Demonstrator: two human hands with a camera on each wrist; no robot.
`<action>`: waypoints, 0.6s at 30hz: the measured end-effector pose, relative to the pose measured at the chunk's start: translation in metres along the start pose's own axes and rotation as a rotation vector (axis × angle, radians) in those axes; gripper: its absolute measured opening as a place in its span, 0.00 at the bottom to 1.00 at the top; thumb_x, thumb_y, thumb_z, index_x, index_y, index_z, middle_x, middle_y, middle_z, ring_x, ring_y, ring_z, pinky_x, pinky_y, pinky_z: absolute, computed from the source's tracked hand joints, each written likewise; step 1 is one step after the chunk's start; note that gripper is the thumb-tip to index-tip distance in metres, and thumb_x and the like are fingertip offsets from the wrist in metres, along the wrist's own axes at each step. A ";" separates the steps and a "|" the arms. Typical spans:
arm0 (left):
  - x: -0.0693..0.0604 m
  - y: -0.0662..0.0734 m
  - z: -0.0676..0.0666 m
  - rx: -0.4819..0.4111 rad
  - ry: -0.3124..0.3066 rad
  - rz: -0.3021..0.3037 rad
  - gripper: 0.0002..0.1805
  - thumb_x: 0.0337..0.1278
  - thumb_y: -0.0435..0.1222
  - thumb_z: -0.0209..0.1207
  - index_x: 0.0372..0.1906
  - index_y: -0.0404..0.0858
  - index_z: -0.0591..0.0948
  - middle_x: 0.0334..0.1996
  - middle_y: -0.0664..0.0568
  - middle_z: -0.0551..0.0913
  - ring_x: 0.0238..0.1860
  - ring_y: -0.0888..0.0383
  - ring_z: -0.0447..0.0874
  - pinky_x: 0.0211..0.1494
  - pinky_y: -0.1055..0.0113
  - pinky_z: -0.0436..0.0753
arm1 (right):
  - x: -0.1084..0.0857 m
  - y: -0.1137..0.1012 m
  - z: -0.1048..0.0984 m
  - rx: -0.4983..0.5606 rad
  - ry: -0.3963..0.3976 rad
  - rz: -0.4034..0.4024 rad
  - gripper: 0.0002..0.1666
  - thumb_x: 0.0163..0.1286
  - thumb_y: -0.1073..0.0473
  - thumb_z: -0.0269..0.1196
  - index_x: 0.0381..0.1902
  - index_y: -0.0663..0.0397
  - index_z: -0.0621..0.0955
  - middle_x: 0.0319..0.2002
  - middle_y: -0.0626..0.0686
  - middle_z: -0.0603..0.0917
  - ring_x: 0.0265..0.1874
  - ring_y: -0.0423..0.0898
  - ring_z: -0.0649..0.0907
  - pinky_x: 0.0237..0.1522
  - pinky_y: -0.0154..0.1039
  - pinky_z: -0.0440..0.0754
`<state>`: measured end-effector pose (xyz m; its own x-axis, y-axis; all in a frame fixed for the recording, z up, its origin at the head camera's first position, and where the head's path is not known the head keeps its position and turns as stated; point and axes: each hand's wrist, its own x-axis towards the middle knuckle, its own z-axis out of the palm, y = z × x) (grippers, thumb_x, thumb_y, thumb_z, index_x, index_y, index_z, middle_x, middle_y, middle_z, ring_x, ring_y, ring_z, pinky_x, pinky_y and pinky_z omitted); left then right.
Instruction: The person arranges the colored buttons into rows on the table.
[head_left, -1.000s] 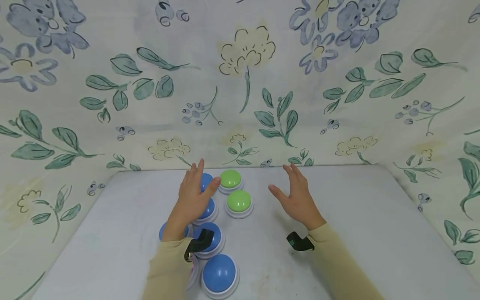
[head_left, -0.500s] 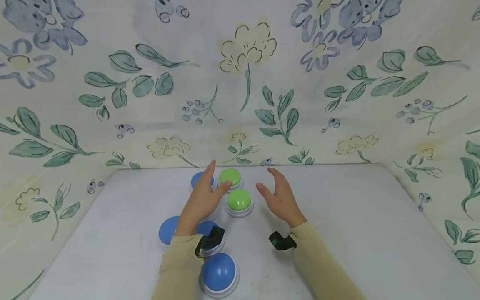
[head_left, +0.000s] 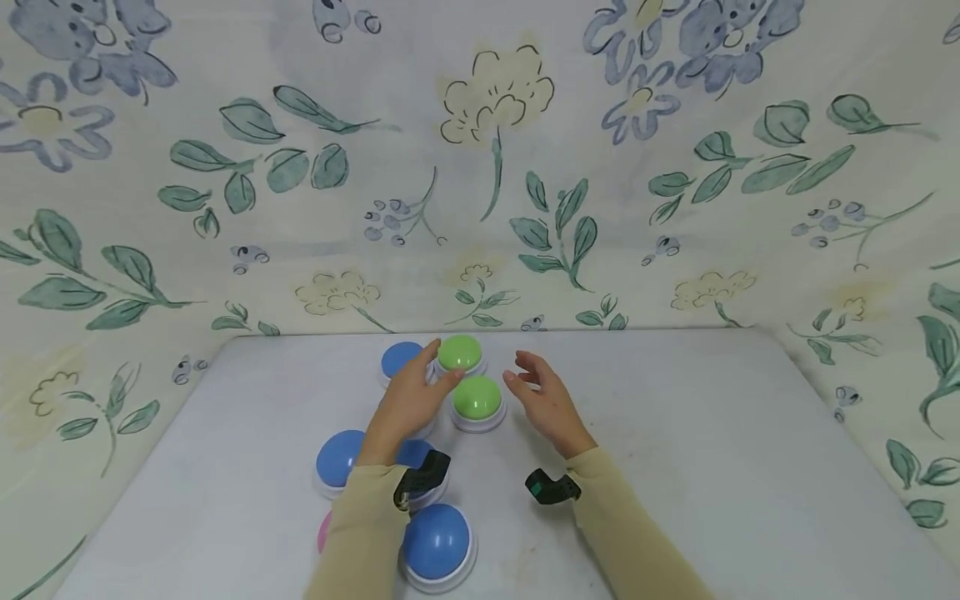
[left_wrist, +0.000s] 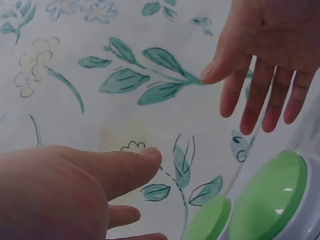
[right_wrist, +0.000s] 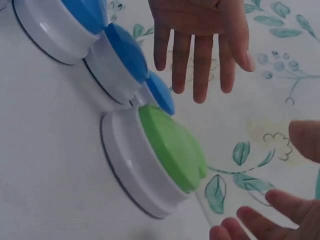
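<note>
Two green domed plastic buttons lie below, between relaxed, empty fingers of left hand and right hand; left appears nearer.

Two green buttons stand between the left fingers and the right fingers, narrowing that gap low down. Blue buttons crowd the near side of the left fingers, flowered cloth closes the far side; right of the right fingers lies open counter.
</note>
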<state>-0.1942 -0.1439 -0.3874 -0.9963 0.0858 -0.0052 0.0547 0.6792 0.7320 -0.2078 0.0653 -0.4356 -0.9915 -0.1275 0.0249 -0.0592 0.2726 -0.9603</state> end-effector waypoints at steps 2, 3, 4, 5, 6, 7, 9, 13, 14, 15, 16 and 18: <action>0.000 -0.003 0.002 0.006 -0.012 -0.016 0.38 0.72 0.48 0.55 0.78 0.36 0.60 0.73 0.36 0.66 0.73 0.34 0.61 0.71 0.34 0.63 | 0.000 0.004 0.002 0.019 -0.040 -0.021 0.34 0.76 0.49 0.59 0.74 0.56 0.67 0.70 0.57 0.71 0.67 0.55 0.72 0.69 0.54 0.70; 0.000 -0.004 0.004 0.012 -0.019 -0.017 0.36 0.72 0.47 0.55 0.77 0.36 0.61 0.72 0.36 0.67 0.72 0.34 0.63 0.70 0.34 0.65 | 0.000 0.006 0.003 0.028 -0.060 -0.031 0.34 0.76 0.50 0.59 0.74 0.57 0.67 0.70 0.57 0.71 0.67 0.55 0.72 0.69 0.55 0.71; 0.000 -0.005 0.005 0.019 -0.024 -0.018 0.35 0.72 0.47 0.55 0.76 0.36 0.63 0.71 0.36 0.68 0.71 0.35 0.64 0.69 0.34 0.66 | -0.001 0.007 0.004 0.039 -0.080 -0.038 0.34 0.76 0.51 0.59 0.74 0.57 0.67 0.70 0.57 0.71 0.66 0.55 0.72 0.68 0.54 0.71; 0.000 -0.006 0.007 0.029 -0.028 -0.012 0.34 0.72 0.45 0.55 0.76 0.36 0.64 0.70 0.36 0.69 0.71 0.35 0.66 0.69 0.35 0.68 | -0.001 0.009 0.005 0.049 -0.098 -0.044 0.34 0.76 0.52 0.60 0.74 0.58 0.67 0.70 0.57 0.71 0.66 0.55 0.73 0.68 0.54 0.71; 0.001 -0.006 0.009 0.038 -0.029 -0.009 0.33 0.73 0.44 0.55 0.75 0.36 0.65 0.70 0.36 0.70 0.70 0.36 0.67 0.69 0.37 0.68 | -0.001 0.011 0.005 0.052 -0.115 -0.047 0.34 0.75 0.52 0.60 0.73 0.58 0.67 0.70 0.57 0.72 0.66 0.55 0.73 0.68 0.55 0.72; 0.001 -0.006 0.010 0.045 -0.029 -0.006 0.31 0.73 0.43 0.55 0.75 0.35 0.66 0.69 0.36 0.71 0.70 0.36 0.67 0.69 0.38 0.69 | -0.001 0.012 0.006 0.053 -0.129 -0.050 0.34 0.75 0.53 0.61 0.73 0.58 0.67 0.70 0.57 0.72 0.66 0.55 0.73 0.67 0.55 0.73; 0.001 -0.006 0.013 0.067 -0.022 -0.001 0.29 0.73 0.40 0.54 0.74 0.35 0.67 0.69 0.35 0.72 0.69 0.37 0.69 0.69 0.40 0.70 | -0.001 0.016 0.007 0.054 -0.149 -0.047 0.34 0.74 0.53 0.62 0.73 0.58 0.67 0.69 0.57 0.72 0.65 0.55 0.74 0.66 0.54 0.74; 0.001 -0.002 0.017 0.081 -0.021 -0.016 0.29 0.70 0.37 0.57 0.73 0.35 0.68 0.68 0.36 0.72 0.69 0.38 0.69 0.69 0.41 0.70 | 0.000 0.023 0.006 0.061 -0.169 -0.031 0.35 0.73 0.54 0.63 0.74 0.57 0.67 0.69 0.56 0.73 0.65 0.55 0.75 0.66 0.53 0.75; 0.001 -0.001 0.018 0.084 -0.025 -0.019 0.30 0.69 0.36 0.58 0.73 0.35 0.68 0.68 0.36 0.72 0.69 0.38 0.69 0.69 0.41 0.70 | 0.001 0.024 0.006 0.065 -0.169 -0.026 0.35 0.73 0.54 0.63 0.74 0.56 0.67 0.69 0.56 0.73 0.65 0.55 0.75 0.66 0.53 0.75; 0.001 0.000 0.020 0.087 -0.031 -0.025 0.31 0.69 0.36 0.59 0.73 0.36 0.68 0.68 0.37 0.72 0.69 0.38 0.69 0.69 0.41 0.70 | 0.001 0.025 0.006 0.070 -0.170 -0.017 0.36 0.72 0.54 0.63 0.74 0.55 0.67 0.69 0.56 0.73 0.65 0.55 0.74 0.66 0.53 0.74; 0.001 0.001 0.021 0.091 -0.036 -0.029 0.32 0.68 0.37 0.60 0.74 0.36 0.68 0.68 0.37 0.72 0.69 0.38 0.69 0.69 0.41 0.70 | 0.001 0.026 0.005 0.075 -0.169 -0.009 0.36 0.72 0.54 0.64 0.74 0.55 0.67 0.69 0.55 0.73 0.65 0.54 0.74 0.67 0.53 0.74; 0.001 0.002 0.023 0.098 -0.046 -0.035 0.34 0.66 0.36 0.62 0.74 0.36 0.67 0.68 0.37 0.73 0.69 0.38 0.70 0.69 0.41 0.71 | 0.001 0.028 0.005 0.082 -0.168 0.000 0.36 0.71 0.54 0.65 0.73 0.55 0.67 0.68 0.55 0.74 0.65 0.55 0.74 0.67 0.53 0.74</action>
<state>-0.1931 -0.1256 -0.4017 -0.9937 0.0927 -0.0622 0.0287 0.7504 0.6604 -0.2098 0.0676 -0.4635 -0.9578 -0.2871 -0.0152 -0.0430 0.1952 -0.9798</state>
